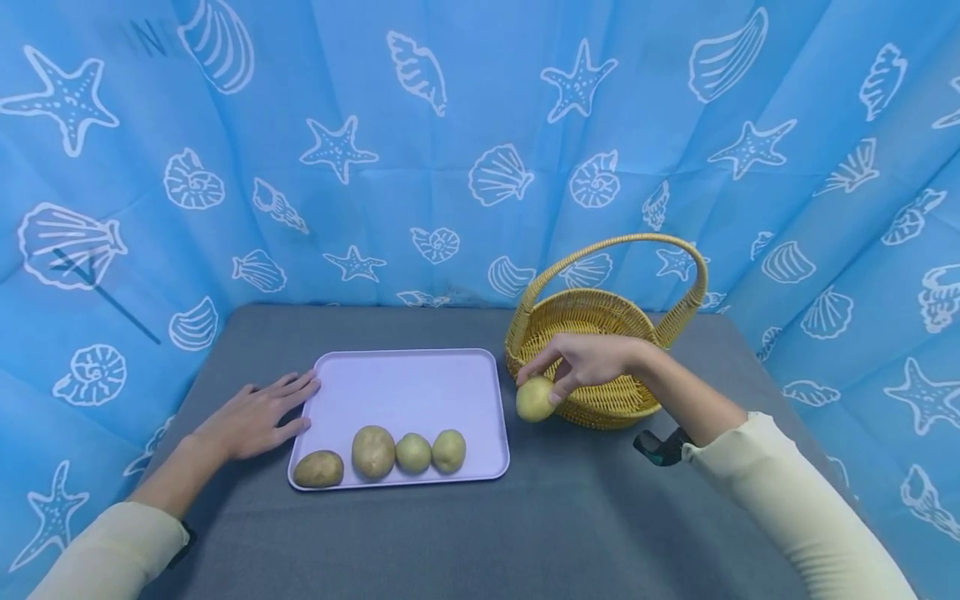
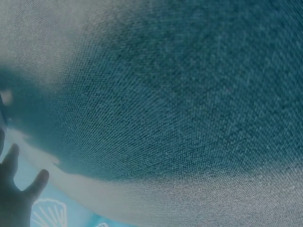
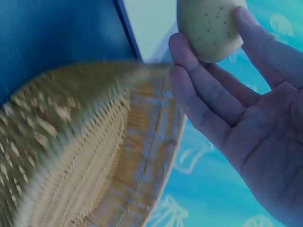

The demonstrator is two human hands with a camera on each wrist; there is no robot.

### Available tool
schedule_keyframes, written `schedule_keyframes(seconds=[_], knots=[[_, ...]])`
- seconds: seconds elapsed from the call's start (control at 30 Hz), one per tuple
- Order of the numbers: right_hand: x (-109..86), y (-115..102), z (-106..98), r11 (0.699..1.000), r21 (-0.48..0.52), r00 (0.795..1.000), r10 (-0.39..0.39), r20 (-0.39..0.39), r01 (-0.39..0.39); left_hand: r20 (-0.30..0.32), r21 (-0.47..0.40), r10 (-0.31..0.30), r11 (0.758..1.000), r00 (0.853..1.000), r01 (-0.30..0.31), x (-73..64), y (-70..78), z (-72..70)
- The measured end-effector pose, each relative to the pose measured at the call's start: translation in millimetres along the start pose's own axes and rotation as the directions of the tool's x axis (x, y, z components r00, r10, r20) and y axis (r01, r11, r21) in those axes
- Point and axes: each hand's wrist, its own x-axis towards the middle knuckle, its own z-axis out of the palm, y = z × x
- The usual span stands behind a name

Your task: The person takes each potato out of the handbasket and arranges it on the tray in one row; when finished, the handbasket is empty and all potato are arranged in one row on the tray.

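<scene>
My right hand (image 1: pixel 592 362) pinches a small pale potato (image 1: pixel 536 399) between thumb and fingertips, in front of the wicker basket's left rim. Dark specks dot that potato's skin in the right wrist view. Beneath and behind the hand stands the basket (image 1: pixel 607 417), its woven floor showing and its tall handle upright. My left hand (image 1: pixel 255 421) lies with fingers spread at the left edge of the lilac tray (image 1: pixel 405 387). Along the tray's near side sit a brown oblong potato (image 1: pixel 319 469), a larger potato (image 1: pixel 373 452) and two smaller round ones (image 1: pixel 413 453).
Grey cloth (image 1: pixel 480 542) covers the table. A blue curtain (image 1: pixel 450 167) with white shells and starfish hangs round its back and sides. The basket's arched handle (image 1: pixel 615 239) rises well above its rim, to the right of the tray.
</scene>
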Motion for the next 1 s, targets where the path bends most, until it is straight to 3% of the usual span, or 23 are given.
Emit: schedule_keyframes(seconds=[0.23, 0.57, 0.8, 1.0], knots=[[28.2, -4.4, 27.5, 0.998, -0.058, 0.999, -0.031, 0.044, 0.033, 0.008, 0.005, -0.006, 1.0, 1.0, 0.006, 1.3, -0.9, 0.5], [58.3, 3.5, 55.5, 0.998, 0.055, 0.992, 0.019, 0.124, -0.026, 0.01, 0.005, 0.001, 1.0, 1.0, -0.001, 1.4, -0.5, -0.1], [71.1, 15.8, 68.4, 0.999, 0.053, 0.993, -0.015, 0.12, 0.009, 0.008, 0.012, 0.0, 1.0, 1.0, 0.0, 1.9, -1.5, 1.3], [72.0, 21.2, 71.1, 0.995, 0.04, 0.992, 0.093, 0.086, -0.097, 0.006, 0.012, 0.002, 1.0, 1.0, -0.002, 2.0, -2.4, 2.3]])
